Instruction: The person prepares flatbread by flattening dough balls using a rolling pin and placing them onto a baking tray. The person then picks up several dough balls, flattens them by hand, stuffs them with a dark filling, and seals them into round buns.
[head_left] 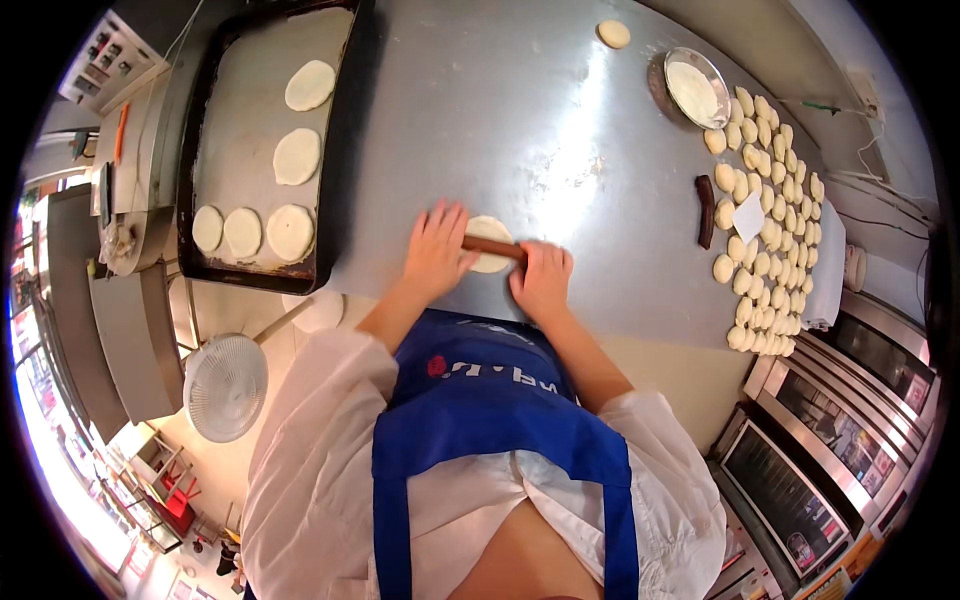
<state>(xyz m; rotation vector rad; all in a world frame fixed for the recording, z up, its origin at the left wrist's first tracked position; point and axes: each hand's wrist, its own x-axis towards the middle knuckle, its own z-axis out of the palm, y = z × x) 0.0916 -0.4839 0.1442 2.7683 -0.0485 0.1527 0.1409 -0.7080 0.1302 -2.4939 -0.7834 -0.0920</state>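
Lying crosswise, right end angled slightly bodyward, the brown wooden rolling pin (pixel 493 247) sits across a pale flat dough round (pixel 487 227); left hand (pixel 437 246) is flattish over one end, right hand (pixel 543 281) covers the other, can't tell how tightly.

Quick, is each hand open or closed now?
Left hand: open, on the left end of the pin.
Right hand: on its right end; can't tell if it's closed.

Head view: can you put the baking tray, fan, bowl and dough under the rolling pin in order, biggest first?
1. Baking tray
2. Fan
3. Bowl
4. Dough under the rolling pin, partly covered

The fan looks farther away, so its real size is unsure.
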